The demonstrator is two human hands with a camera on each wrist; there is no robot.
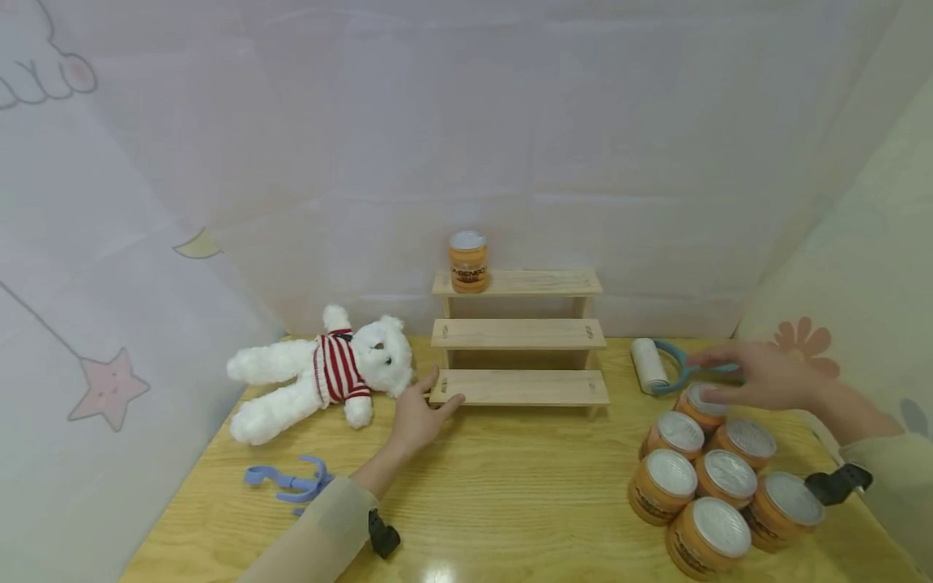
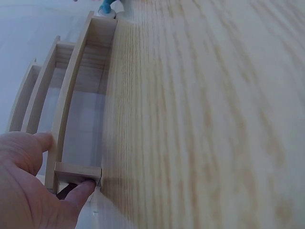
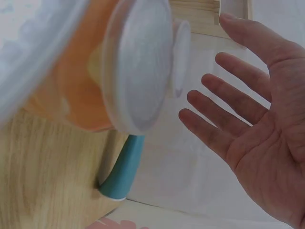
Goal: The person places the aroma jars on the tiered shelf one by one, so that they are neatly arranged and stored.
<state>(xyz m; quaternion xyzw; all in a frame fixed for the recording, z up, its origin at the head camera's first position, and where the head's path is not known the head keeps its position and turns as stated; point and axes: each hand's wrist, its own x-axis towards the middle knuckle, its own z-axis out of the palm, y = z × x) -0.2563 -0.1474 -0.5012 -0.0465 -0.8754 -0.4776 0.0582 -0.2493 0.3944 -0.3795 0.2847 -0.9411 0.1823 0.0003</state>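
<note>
**Seven orange jars, one on the rack and six by the right hand**

Six of the jars (image 1: 717, 494) stand clustered at the near right of the wooden table (image 1: 510, 502), silver lids up, packed so that neighbours touch. The right hand (image 1: 758, 376) hovers over the farthest jar of that cluster (image 1: 701, 402), fingers straight and spread, holding nothing (the right wrist view shows the open palm (image 3: 257, 129) facing a jar's lid (image 3: 136, 67), with a gap between them). Just behind the cluster lies a lint roller (image 1: 652, 366) with a teal handle, its white roll pointing away from the hand.

At the near left edge a blue plastic hook (image 1: 291, 479) lies flat on the table. Farther in, the left hand (image 1: 421, 413) rests against the left end of the lowest step of a three-step wooden rack (image 1: 519, 387). Its fingers are relaxed and mostly straight; in the left wrist view the thumb (image 2: 78, 193) and a fingertip (image 2: 43, 140) touch the rack's end post without curling round it.

Left of that hand, a white teddy bear (image 1: 321, 371) in a red striped jumper lies on its back, head towards the rack.

Farthest back, the seventh jar (image 1: 468, 261) stands upright on the left end of the top step, before a pale printed backdrop (image 1: 466, 121).
</note>
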